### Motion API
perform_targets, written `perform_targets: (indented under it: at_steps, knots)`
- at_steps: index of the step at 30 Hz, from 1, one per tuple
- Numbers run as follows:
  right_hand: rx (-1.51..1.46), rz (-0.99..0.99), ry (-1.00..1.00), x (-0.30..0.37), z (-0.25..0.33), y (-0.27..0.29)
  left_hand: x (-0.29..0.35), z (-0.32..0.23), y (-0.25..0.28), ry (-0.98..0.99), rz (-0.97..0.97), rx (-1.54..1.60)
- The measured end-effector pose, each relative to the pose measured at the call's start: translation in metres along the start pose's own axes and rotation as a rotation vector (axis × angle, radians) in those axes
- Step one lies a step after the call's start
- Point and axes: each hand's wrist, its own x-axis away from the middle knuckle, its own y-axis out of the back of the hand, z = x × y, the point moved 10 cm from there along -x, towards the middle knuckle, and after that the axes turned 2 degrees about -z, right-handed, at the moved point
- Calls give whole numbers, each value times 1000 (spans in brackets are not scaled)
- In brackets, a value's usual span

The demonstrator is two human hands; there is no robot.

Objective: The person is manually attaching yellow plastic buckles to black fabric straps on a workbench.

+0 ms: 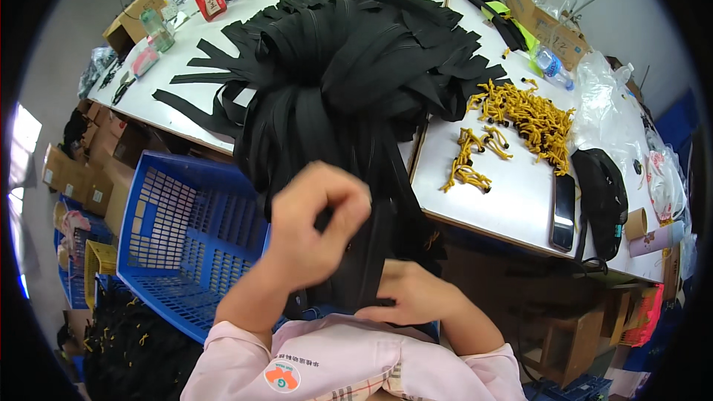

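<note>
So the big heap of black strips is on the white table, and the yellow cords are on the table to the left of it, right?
Not quite: the yellow cords are to the right of the black strips, as the head view shows. Both are on the white table.

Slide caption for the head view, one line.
Left hand and right hand at long black fabric strips heaped on a white table, with piled yellow cords alongside.

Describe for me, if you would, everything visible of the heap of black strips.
The heap of black strips looks like flat, matte fabric, looped on the white table. Ends fan out leftward. Its near part drapes past the table edge, apparently touching the right hand; whether the left hand touches is unclear.
</note>
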Motion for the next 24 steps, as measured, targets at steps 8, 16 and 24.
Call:
perform_targets:
  at_steps: [8, 16, 24]
  knots:
    - [-870, -681, -359, -32, -79, 78, -93, 43, 0, 0, -79, -640]
    - [-954, -963, -201, -58, -85, 107, -100, 42, 1, -53, -97, -474]
    - [-1120, -1001, -242, -48, -97, 89, -102, 38, -28, -218, 259, -546]
